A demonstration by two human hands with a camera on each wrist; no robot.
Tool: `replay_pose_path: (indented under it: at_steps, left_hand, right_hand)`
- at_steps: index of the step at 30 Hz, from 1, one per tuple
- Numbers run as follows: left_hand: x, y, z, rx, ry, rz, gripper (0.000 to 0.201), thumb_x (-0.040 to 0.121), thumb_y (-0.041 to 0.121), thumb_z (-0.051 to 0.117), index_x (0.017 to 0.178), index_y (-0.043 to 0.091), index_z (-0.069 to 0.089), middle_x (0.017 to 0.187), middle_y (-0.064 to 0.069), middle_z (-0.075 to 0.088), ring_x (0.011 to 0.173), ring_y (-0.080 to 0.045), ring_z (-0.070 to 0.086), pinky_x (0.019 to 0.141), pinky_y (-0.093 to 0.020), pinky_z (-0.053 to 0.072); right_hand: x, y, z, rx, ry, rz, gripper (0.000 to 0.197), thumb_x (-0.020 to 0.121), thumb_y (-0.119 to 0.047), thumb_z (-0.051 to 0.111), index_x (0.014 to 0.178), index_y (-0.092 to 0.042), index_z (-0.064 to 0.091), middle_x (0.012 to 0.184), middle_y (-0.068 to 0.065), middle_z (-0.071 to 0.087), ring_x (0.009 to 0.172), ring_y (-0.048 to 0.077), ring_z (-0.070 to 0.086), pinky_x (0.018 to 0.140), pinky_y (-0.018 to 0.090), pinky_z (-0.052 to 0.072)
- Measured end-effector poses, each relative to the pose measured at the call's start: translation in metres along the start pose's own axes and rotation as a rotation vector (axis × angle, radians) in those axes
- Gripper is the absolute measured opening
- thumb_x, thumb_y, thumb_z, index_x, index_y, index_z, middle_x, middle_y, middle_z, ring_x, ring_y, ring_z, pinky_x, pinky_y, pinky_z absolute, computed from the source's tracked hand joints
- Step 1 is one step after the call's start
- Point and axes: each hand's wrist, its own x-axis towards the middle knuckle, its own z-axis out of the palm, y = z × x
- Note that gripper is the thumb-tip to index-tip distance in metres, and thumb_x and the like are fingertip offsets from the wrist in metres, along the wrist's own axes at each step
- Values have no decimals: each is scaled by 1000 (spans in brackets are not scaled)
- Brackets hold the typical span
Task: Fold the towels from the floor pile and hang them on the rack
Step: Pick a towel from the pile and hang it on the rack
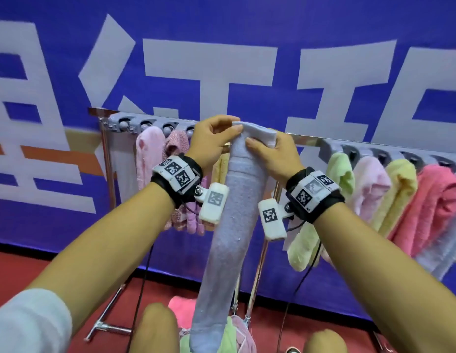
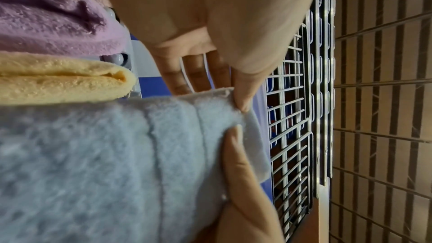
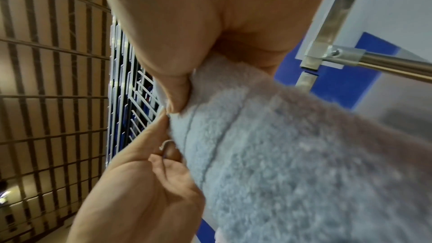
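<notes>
Rack, left part: the rack (image 1: pixel 308 138) stands against a blue wall; a pale pink towel (image 1: pixel 147 151) and a darker pink towel (image 1: pixel 177 146) hang from its grey pegs.
Left hand: the left hand (image 1: pixel 211 141) pinches the top left corner of the light blue towel (image 1: pixel 234 212), thumb pressed against curled fingers with the cloth between.
Light blue towel: folded into a long narrow strip, it hangs from both hands in front of the rack down to the floor pile (image 1: pixel 229 335).
Right hand: the right hand (image 1: pixel 275 156) pinches the top right corner, thumb on the near face, fingers behind.
Rack, right part: green, pink, yellow and coral towels hang in a row.
</notes>
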Motion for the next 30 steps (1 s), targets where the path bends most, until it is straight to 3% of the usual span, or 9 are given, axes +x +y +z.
replay_pose_path:
  at_steps: [3, 6, 12, 16, 20, 22, 25, 28, 30]
  left_hand:
    - [-3, -15, 0, -94, -29, -92, 32, 83, 20, 74, 112, 14, 62, 99, -6, 71, 87, -18, 69, 69, -29, 57]
    - [-18, -46, 1, -62, -187, -196, 62, 68, 27, 83, 121, 5, 60, 113, -17, 70, 102, -28, 68, 87, -40, 56]
    - [-54, -90, -17, 82, -327, -400, 20, 74, 8, 80, 93, 9, 74, 100, -11, 75, 88, -21, 71, 80, -33, 57]
    - [-51, -93, -36, 179, -268, -419, 30, 72, 24, 81, 83, -2, 72, 82, -13, 71, 68, -18, 63, 66, -28, 52]
    - [-39, -72, -41, 167, -240, -369, 21, 87, 16, 70, 67, 10, 73, 70, -5, 71, 60, -12, 64, 56, -21, 51]
    - [-30, -62, -38, 143, -241, -355, 20, 87, 19, 67, 82, 0, 71, 77, -10, 72, 65, -15, 65, 59, -23, 53]
    - [-21, -53, -19, 110, -276, -361, 25, 91, 20, 63, 87, -3, 68, 78, -10, 72, 68, -16, 65, 62, -24, 53]
    - [-15, -49, 4, 102, -362, -390, 25, 97, 21, 57, 83, 3, 68, 76, -7, 72, 70, -15, 67, 69, -26, 54]
    - [-12, -48, 12, 142, -383, -392, 26, 97, 21, 56, 85, 2, 69, 81, -11, 72, 75, -20, 67, 73, -31, 54]
  right_hand:
    - [14, -7, 3, -65, 37, -37, 19, 84, -10, 64, 100, -6, 73, 100, 5, 73, 91, 14, 68, 84, 33, 56]
    - [23, -14, 4, -68, 98, -62, 18, 84, -4, 63, 92, -18, 72, 88, -8, 70, 78, -2, 63, 74, 20, 52]
    - [40, -15, -18, -111, 247, -41, 10, 83, -10, 65, 78, -17, 69, 75, -7, 66, 70, 4, 58, 66, 25, 52]
    - [46, -4, -45, -216, 340, 40, 14, 79, -24, 67, 68, -17, 63, 67, -7, 60, 64, 9, 54, 61, 32, 49]
    - [44, 21, -67, -303, 403, 179, 21, 75, -30, 65, 65, -12, 59, 62, -4, 54, 60, 14, 48, 58, 32, 43]
    - [34, 35, -74, -398, 361, 304, 8, 76, -23, 64, 78, -15, 63, 72, -3, 59, 70, 16, 53, 65, 28, 42]
    - [13, 43, -63, -515, 177, 335, 30, 85, -15, 62, 114, -16, 62, 106, -2, 62, 97, 14, 57, 84, 23, 43]
    - [-4, 27, -34, -401, -112, 240, 25, 91, -22, 52, 107, -11, 68, 111, 1, 67, 103, 15, 61, 96, 32, 48]
    - [-15, 16, -21, -212, -278, 349, 30, 99, -24, 44, 104, -8, 69, 108, 4, 69, 97, 14, 62, 90, 25, 49]
